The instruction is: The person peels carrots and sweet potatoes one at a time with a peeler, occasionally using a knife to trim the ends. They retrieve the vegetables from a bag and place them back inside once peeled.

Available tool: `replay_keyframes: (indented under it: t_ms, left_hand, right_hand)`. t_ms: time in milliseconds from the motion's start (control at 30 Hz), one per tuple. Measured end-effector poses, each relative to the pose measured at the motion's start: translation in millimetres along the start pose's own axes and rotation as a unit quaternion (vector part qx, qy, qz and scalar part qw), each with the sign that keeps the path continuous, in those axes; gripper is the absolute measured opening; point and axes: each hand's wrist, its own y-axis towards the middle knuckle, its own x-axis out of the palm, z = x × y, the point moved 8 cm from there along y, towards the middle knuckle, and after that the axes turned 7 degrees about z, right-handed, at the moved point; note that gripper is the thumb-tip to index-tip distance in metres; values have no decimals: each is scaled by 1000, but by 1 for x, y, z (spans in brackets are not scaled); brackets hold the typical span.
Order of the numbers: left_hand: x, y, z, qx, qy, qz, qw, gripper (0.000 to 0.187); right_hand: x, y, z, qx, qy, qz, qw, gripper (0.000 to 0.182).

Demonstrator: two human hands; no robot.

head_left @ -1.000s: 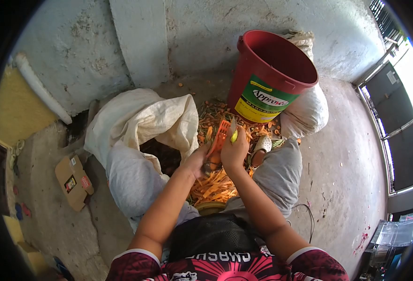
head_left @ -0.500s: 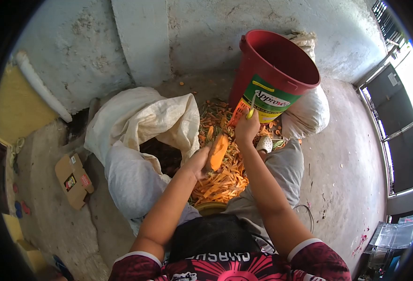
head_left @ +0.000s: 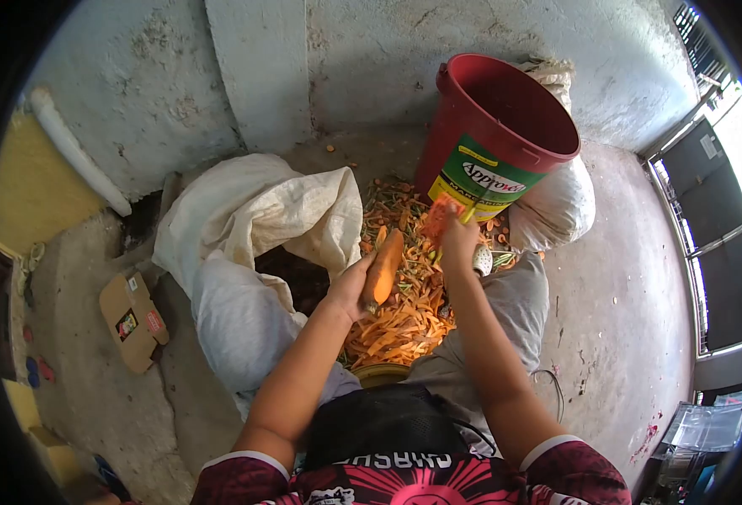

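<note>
My left hand (head_left: 352, 289) is closed around a thick orange carrot (head_left: 385, 268), its dark stem end toward me and its peeled side up. My right hand (head_left: 462, 240) grips a small tool (head_left: 470, 212) with a yellow-green handle, to the right of the carrot and apart from it. A slotted orange piece (head_left: 441, 215), blurred, shows beside the right fingers; I cannot tell whether it belongs to the tool. Below both hands lies a heap of orange peelings (head_left: 400, 324), mixed with green scraps farther back.
A red bucket (head_left: 430, 135) with a green and yellow label stands beyond my right hand, with a stuffed white sack (head_left: 560, 206) behind it. An open woven sack (head_left: 219, 189) sits at my left leg. Flattened cardboard (head_left: 135, 324) lies on the floor at left. A yellow rim (head_left: 379, 369) shows between my legs.
My right hand has come slightly toward me and to the right with the tool, farther from the carrot. The carrot has turned a little in my left hand.
</note>
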Motion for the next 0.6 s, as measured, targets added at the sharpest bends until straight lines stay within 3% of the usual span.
replay_keyframes:
  t_ms: [33, 133, 233, 433, 600]
  left_hand:
    - [0, 1, -2, -3, 1, -4, 1000, 34]
    - [18, -10, -1, -18, -35, -52, 998, 33]
    - [10, -6, -6, -29, -77, -36, 996, 33]
    - [12, -11, -11, -46, -133, -74, 987, 32]
    - [9, -7, -5, 4, -33, -81, 996, 37]
  right_hand:
    - [10, -18, -3, 36, 12, -28, 999, 21]
    - [26, -67, -41, -131, -75, -73, 986, 21]
    - [24, -96, -58, -220, -97, -33, 970, 19]
    - [20, -113, -72, -271, -158, 5, 949, 22]
    - [22, -103, -67, -259, -223, 22, 940, 19]
